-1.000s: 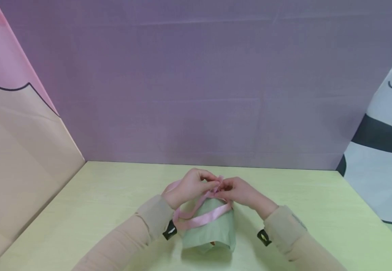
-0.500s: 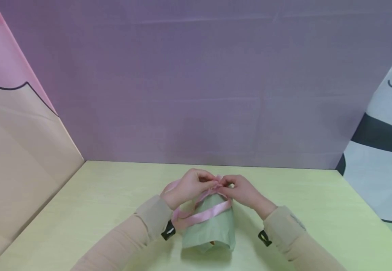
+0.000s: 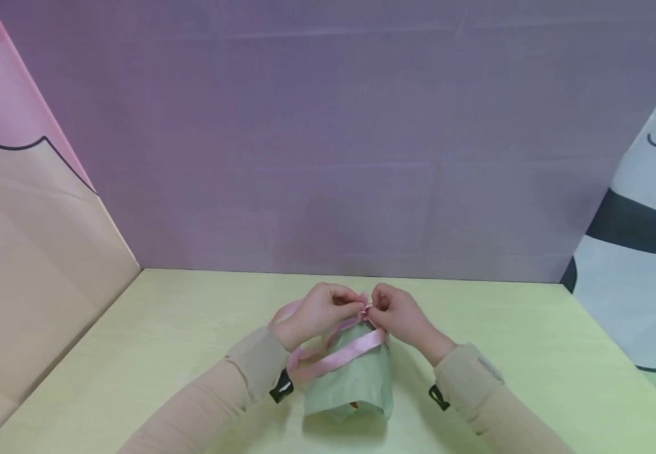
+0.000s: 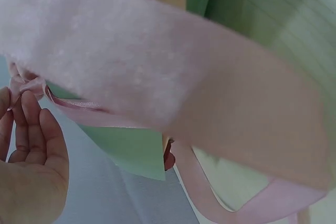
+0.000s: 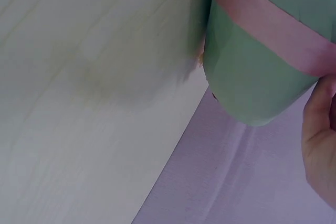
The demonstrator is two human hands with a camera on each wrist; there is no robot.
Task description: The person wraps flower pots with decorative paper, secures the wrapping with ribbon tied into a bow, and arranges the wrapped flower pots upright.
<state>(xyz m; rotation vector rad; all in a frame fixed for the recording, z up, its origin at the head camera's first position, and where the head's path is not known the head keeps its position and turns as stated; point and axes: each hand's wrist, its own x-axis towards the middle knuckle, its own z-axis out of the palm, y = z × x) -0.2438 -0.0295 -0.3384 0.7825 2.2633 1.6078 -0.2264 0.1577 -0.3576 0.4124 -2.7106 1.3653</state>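
Note:
A bundle wrapped in pale green paper (image 3: 356,384) lies on the table, a pink ribbon (image 3: 350,354) looped across its top. At its far end my left hand (image 3: 316,315) pinches the ribbon's gathered knot between thumb and fingertips. My right hand (image 3: 404,318), fingers curled, pinches the ribbon just to the right of the knot. In the left wrist view the ribbon (image 4: 121,51) crosses close to the camera, and the left hand (image 4: 39,166) holds the bunched part. The right wrist view shows the right hand (image 5: 320,145) at the ribbon band (image 5: 283,35) around the paper.
The pale yellow-green table (image 3: 180,353) runs back to a purple cloth wall (image 3: 328,139). Printed side panels stand left (image 3: 33,239) and right (image 3: 634,302). A small reddish-brown bit (image 3: 353,405) shows at the paper's near edge. Black straps hang beneath both sleeve cuffs.
My right hand first closes in on the knot, then draws slightly up and away to the right. The left hand stays at the knot, and the ribbon band across the paper looks straighter.

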